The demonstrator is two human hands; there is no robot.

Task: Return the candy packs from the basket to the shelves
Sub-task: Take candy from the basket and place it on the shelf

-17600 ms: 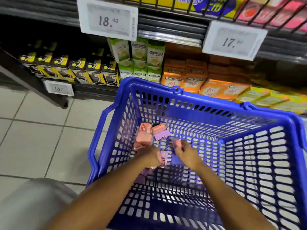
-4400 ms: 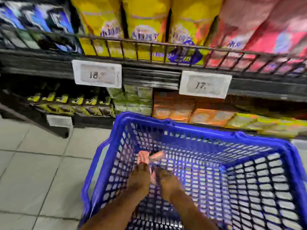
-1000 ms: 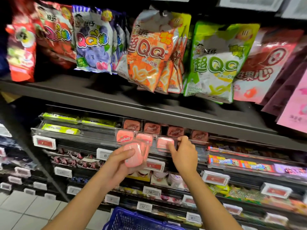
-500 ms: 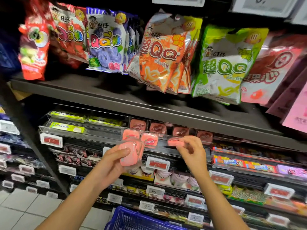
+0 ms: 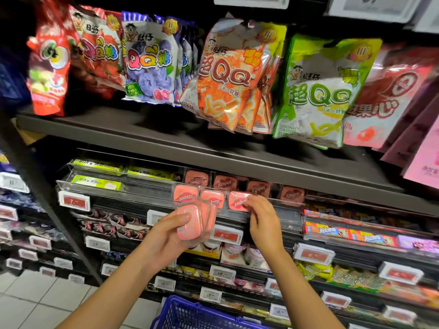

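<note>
Slotting pink candy packs into the front row of the shelf tray

The basket sits low by the floor. Above it the left hand has its grip wrapped round a small stack of pink packs. The right hand pinches one pack at the clear shelf lip, beside two packs already seated. I would judge it best to push it flat and square with its neighbours before letting go.
</note>
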